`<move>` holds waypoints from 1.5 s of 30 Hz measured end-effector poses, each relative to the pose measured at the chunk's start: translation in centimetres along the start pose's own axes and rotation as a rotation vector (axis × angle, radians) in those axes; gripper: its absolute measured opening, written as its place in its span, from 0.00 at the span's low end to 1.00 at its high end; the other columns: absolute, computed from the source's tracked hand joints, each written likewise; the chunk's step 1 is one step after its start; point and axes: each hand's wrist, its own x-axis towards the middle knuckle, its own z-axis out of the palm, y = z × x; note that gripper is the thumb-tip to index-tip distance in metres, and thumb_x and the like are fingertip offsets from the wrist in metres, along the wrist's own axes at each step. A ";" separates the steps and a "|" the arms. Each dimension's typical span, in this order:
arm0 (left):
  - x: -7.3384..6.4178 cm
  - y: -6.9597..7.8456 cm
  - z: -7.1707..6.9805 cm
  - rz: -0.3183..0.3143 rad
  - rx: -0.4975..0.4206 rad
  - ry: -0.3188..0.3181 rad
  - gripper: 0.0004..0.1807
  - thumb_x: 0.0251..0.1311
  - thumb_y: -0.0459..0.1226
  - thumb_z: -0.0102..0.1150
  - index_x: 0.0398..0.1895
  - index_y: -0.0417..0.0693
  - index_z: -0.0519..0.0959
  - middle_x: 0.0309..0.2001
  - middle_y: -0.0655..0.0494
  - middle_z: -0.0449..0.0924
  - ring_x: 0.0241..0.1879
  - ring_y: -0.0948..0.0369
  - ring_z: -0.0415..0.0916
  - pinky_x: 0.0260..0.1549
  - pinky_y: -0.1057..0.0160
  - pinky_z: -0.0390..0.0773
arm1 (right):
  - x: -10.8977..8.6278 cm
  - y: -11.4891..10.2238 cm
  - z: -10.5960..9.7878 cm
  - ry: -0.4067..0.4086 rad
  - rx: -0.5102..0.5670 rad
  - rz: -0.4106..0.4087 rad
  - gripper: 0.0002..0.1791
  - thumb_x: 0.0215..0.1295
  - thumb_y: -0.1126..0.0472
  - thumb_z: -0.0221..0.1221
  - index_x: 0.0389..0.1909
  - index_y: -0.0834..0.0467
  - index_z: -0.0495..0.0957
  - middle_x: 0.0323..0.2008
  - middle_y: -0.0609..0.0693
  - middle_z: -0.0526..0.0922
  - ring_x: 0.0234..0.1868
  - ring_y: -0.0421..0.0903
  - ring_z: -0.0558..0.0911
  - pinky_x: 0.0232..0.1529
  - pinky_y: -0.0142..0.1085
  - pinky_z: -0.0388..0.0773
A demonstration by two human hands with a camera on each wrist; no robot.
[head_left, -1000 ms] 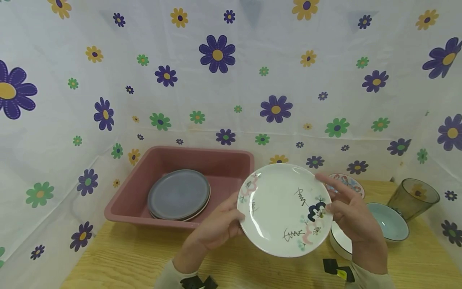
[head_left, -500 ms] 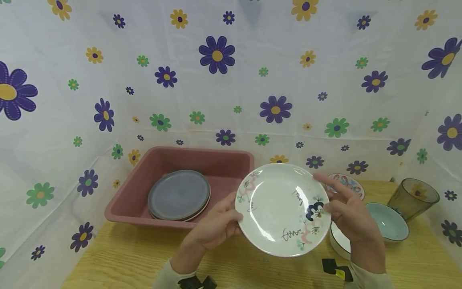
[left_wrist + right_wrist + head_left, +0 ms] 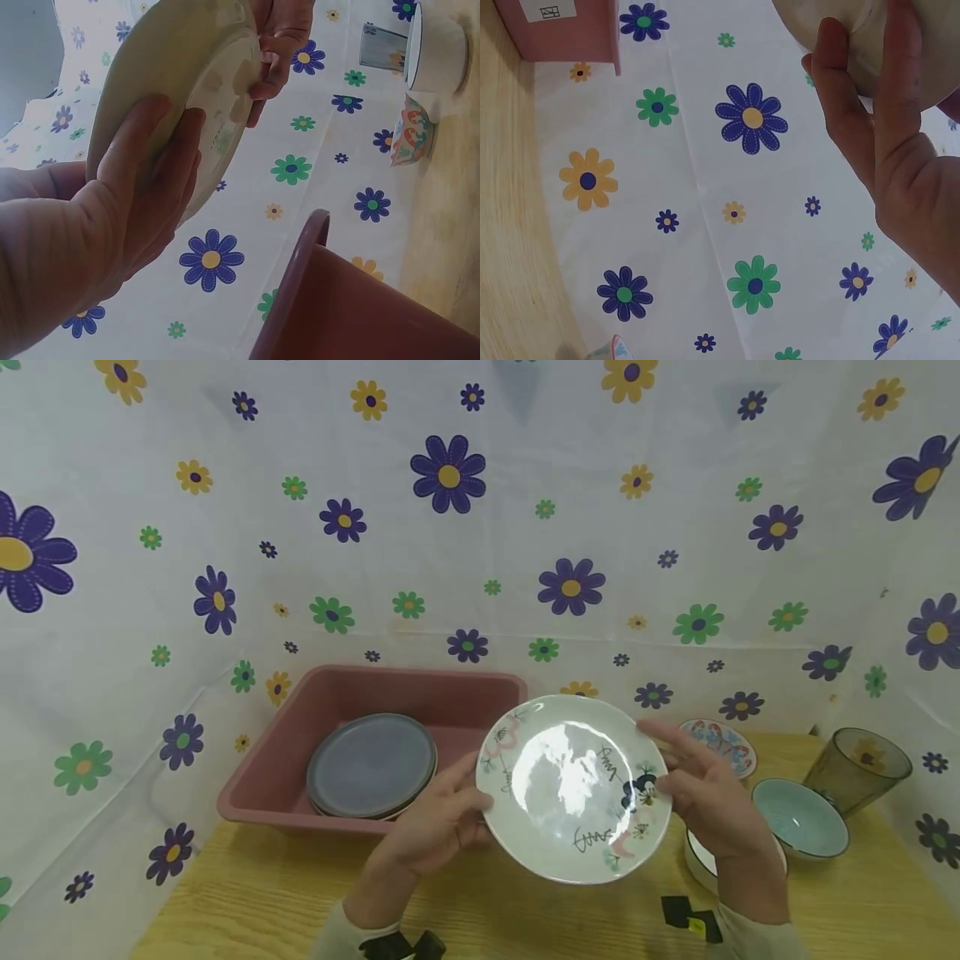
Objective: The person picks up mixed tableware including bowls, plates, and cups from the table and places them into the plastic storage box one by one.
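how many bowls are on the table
3: patterned bowl at the back, blue bowl by the glass, white bowl partly behind the right hand; more may be hidden.

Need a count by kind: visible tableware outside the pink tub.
Plates: 1, the white floral plate
Bowls: 3, the light blue bowl, dark-rimmed white bowl and patterned bowl
Glasses: 1, the amber glass
Total: 5
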 end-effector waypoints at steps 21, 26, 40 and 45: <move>-0.9 1.5 -0.4 0.013 0.024 0.065 0.35 0.66 0.24 0.38 0.77 0.34 0.46 0.67 0.34 0.64 0.50 0.56 0.80 0.42 0.58 0.85 | 0.8 0.5 1.7 0.123 -0.119 0.074 0.25 0.75 0.71 0.44 0.71 0.55 0.66 0.53 0.47 0.83 0.44 0.44 0.86 0.37 0.33 0.84; -0.9 1.6 -0.4 0.001 0.023 0.084 0.35 0.66 0.23 0.38 0.77 0.35 0.47 0.66 0.34 0.65 0.50 0.55 0.81 0.45 0.53 0.84 | 1.0 0.8 1.8 0.118 -0.146 0.069 0.24 0.77 0.68 0.45 0.71 0.58 0.63 0.53 0.46 0.83 0.46 0.44 0.86 0.37 0.33 0.84; -1.5 2.4 -0.7 0.041 0.080 0.133 0.33 0.67 0.24 0.38 0.76 0.35 0.50 0.60 0.44 0.72 0.45 0.60 0.79 0.39 0.65 0.83 | 1.8 1.4 2.2 0.175 -0.098 0.123 0.18 0.80 0.61 0.44 0.64 0.51 0.72 0.48 0.44 0.84 0.44 0.44 0.87 0.40 0.36 0.85; -1.8 2.7 -1.1 0.072 0.085 0.133 0.33 0.66 0.24 0.37 0.76 0.34 0.49 0.54 0.49 0.76 0.42 0.61 0.80 0.36 0.66 0.83 | 2.1 1.9 2.3 0.146 -0.059 0.100 0.18 0.79 0.63 0.44 0.62 0.56 0.74 0.50 0.46 0.82 0.44 0.45 0.86 0.39 0.38 0.86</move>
